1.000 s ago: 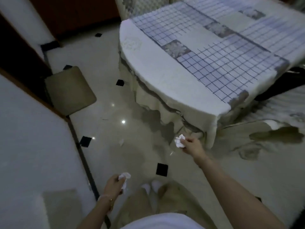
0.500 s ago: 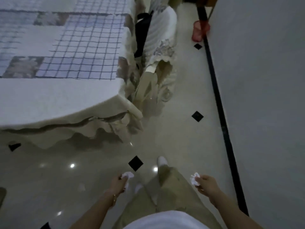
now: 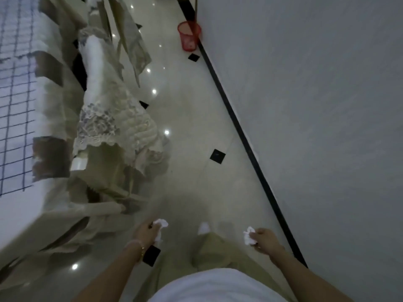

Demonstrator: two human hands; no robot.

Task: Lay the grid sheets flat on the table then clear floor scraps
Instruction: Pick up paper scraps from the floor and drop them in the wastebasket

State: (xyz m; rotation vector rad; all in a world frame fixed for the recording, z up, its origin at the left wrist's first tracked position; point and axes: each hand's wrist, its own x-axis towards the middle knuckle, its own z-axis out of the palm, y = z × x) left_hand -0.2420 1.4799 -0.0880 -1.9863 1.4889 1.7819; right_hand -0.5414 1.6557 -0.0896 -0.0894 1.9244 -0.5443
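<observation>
Scraps in both hands! The left hand (image 3: 146, 233) has its fingers curled round the left scrap (image 3: 161, 223), a crumpled white wad poking out ahead of the knuckles. The right hand (image 3: 265, 238) pinches the right scrap (image 3: 248, 235) at its fingertips, on the hand's inner side. Both hands hang low with loose arms, which reads to me as carrying, not picking.

Why carry them this way? Far ahead of the right hand, hard against the wall (image 3: 316, 105), stands a red mesh bin (image 3: 189, 35), and I'd bet that's the destination.

The sheets (image 3: 15, 105) lie well off to the left of the left hand, up on the table (image 3: 13, 214). Their grid lines look flat (that edge is blurred, so I won't vouch for every corner). A chair (image 3: 104, 118) under a lace cover stands ahead of the left hand, beside the table.

The floor (image 3: 196, 127) is glossy pale tile with black diamond insets and bright reflected spots, and one diamond sits right under the left wrist. A black skirting (image 3: 239, 131) runs along the foot of the wall, just right of the right hand. The room is dim, with a narrow lane running between chair and wall to the bin.
</observation>
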